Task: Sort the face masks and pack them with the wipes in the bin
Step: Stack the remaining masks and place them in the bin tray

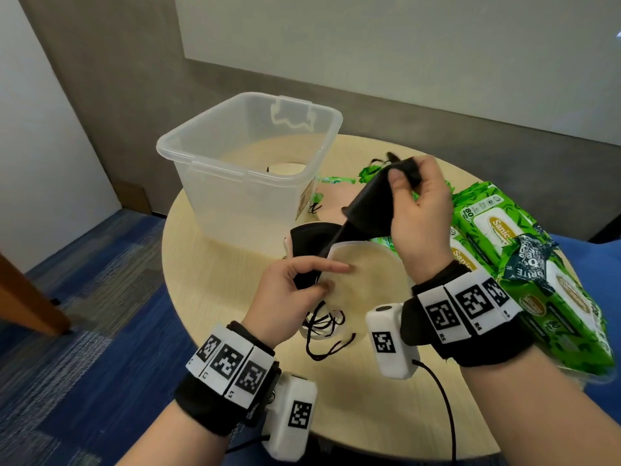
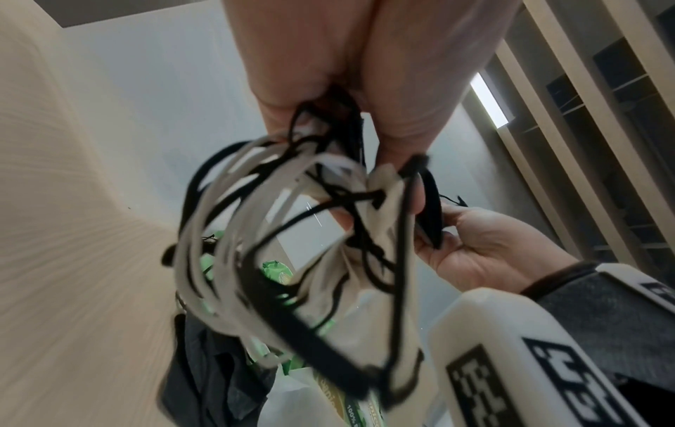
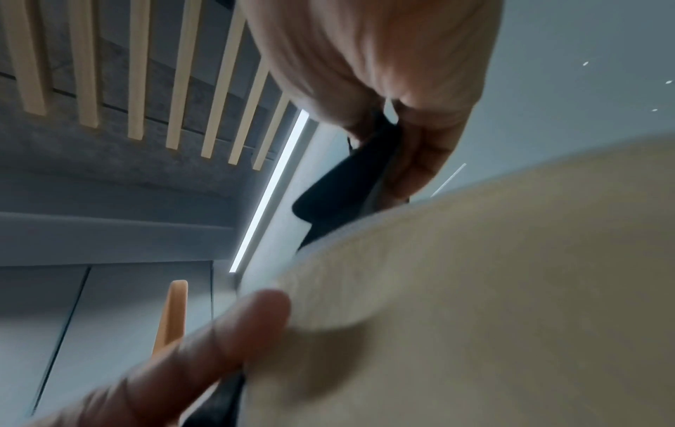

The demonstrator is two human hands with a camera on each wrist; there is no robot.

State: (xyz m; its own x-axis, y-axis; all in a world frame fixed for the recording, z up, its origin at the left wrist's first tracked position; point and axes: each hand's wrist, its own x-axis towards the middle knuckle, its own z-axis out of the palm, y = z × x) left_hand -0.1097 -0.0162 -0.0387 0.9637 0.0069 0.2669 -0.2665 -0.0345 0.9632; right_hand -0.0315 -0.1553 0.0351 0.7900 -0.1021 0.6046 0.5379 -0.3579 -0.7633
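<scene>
Head view: round wooden table (image 1: 215, 280), blue carpet (image 1: 94, 331); both hands' fingers (image 1: 400, 183) clamped on masks (image 1: 366, 203).

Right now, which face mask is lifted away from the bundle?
The black mask, pinched by the right hand; the beige mask and others stay in the left hand.
</scene>
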